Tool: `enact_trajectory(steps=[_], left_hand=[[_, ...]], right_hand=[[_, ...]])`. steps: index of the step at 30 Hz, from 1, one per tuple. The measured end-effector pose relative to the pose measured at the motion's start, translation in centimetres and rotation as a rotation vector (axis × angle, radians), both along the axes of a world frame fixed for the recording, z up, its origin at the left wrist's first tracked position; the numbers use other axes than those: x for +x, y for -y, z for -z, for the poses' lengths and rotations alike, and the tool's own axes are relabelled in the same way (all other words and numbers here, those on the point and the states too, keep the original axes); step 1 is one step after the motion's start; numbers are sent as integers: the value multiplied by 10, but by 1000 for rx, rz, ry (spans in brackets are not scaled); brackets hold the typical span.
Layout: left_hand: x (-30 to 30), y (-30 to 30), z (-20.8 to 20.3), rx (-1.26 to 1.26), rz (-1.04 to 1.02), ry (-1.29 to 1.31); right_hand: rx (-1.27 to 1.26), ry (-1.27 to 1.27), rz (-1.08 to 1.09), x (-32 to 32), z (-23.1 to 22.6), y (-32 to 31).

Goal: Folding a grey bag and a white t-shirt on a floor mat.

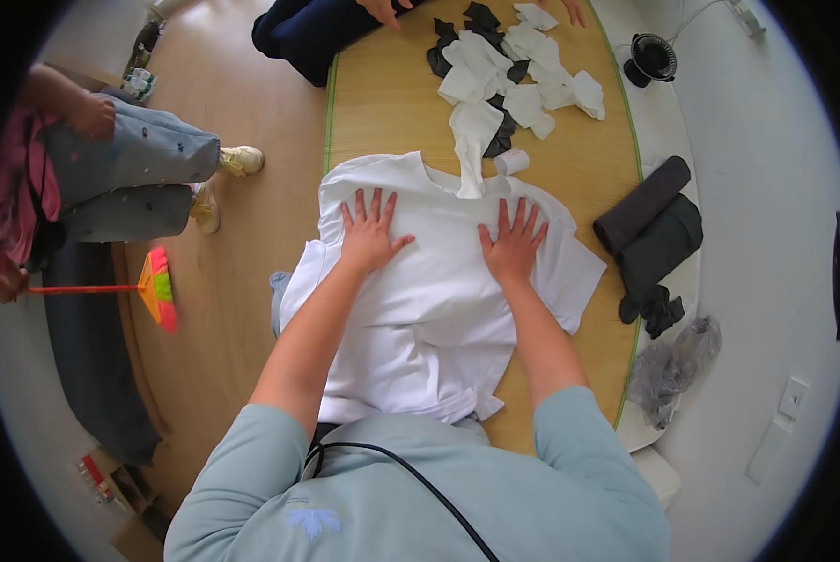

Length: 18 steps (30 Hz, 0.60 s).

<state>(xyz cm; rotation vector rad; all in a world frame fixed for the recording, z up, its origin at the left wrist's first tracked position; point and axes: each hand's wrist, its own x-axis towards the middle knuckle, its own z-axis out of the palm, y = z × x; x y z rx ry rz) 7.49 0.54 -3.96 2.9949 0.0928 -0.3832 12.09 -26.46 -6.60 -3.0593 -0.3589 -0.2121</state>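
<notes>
A white T-shirt lies spread out before me, its neckline at the far end and its lower hem bunched against my body. My left hand rests flat on its upper left part, fingers spread. On the upper right part my right hand lies flat too, with its fingers apart. Neither hand grips the cloth. Wrinkles run across the shirt's lower half. A strip of white cloth reaches down from the far pile onto the neckline, beside a small white roll.
Crumpled white and black cloths cover the far end of the yellow mat. Dark rolled fabric, a clear plastic bag and a black fan line the right side. At left, a person holds a broom; another person's hand shows at the top.
</notes>
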Motion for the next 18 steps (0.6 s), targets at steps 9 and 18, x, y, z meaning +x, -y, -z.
enact_trajectory(steps=[9, 18], left_hand=[[120, -23, 22, 49, -72, 207], [200, -53, 4, 8, -104, 159]], right_hand=[[-8, 55, -47, 134, -4, -23], [19, 111, -126, 211, -19, -47]])
